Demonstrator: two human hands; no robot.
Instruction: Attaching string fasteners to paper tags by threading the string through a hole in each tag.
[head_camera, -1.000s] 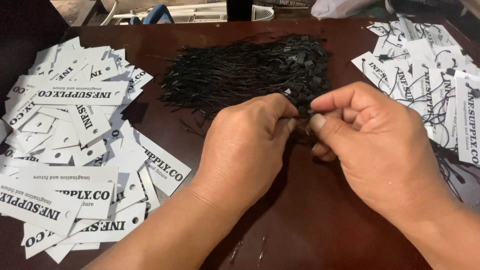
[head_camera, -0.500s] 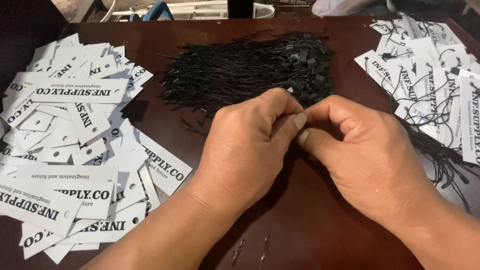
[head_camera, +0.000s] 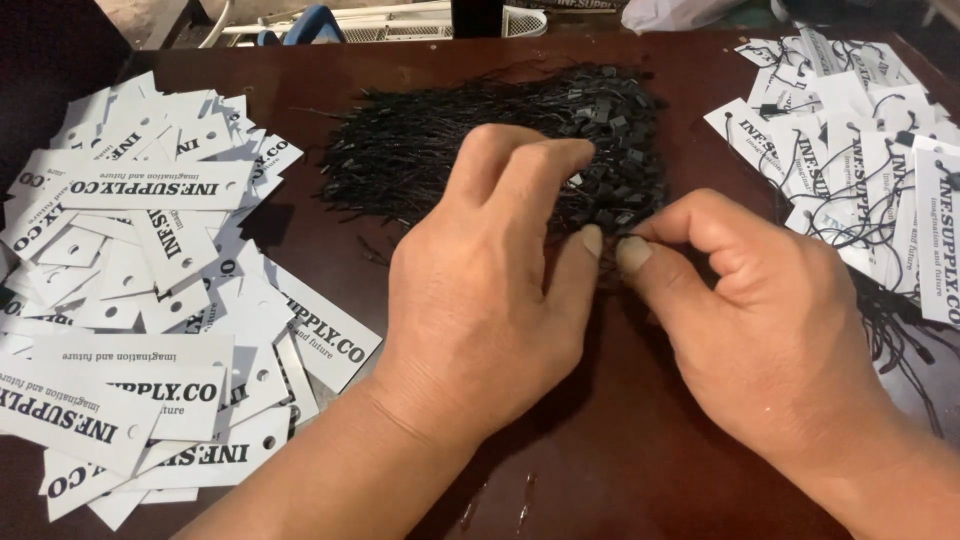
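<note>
Dark table, white tags left

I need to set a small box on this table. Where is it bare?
Bare dark table near the front edge, beneath the left hand and right hand. Crowded: white tags left, strung tags right, black strings centre.

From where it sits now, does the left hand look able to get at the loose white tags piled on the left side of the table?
Probably yes. The left hand is pinching at the black string bundle, and the white tags lie uncovered right beside its wrist, nothing between.
</note>
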